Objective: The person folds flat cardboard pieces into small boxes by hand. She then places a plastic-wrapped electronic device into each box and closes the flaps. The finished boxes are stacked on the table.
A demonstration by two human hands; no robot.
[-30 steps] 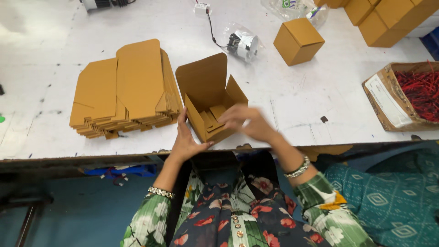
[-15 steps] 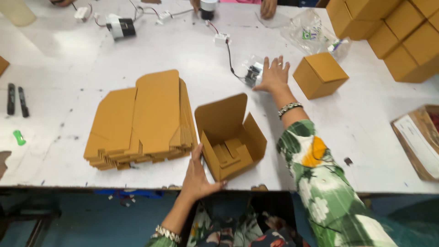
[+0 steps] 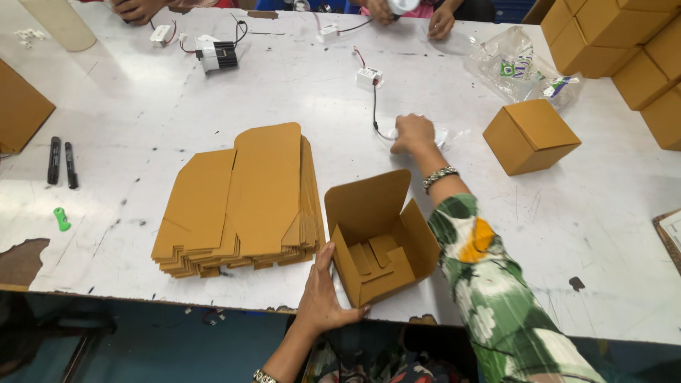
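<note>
An open brown cardboard box [image 3: 376, 237] stands near the table's front edge, lid flap up, bottom flaps folded inside. My left hand [image 3: 323, 294] grips its front left corner. My right hand [image 3: 413, 133] reaches across the table and closes over a small object in clear plastic wrap [image 3: 443, 135], mostly hidden under the fingers. A black wire [image 3: 374, 106] runs from there to a small white part [image 3: 369, 76]. A stack of flat brown box blanks [image 3: 237, 202] lies left of the open box.
A closed brown box [image 3: 530, 136] sits at right, with more stacked boxes [image 3: 624, 42] behind it and a crumpled clear bag [image 3: 521, 67]. Two black markers [image 3: 61, 162] and a green cap [image 3: 62, 218] lie at left. Other people's hands [image 3: 440, 21] work at the far edge.
My right hand has left the open box and stretched out to the wrapped object in the table's middle. My left hand stays on the box. The view has tilted up toward the far edge.
</note>
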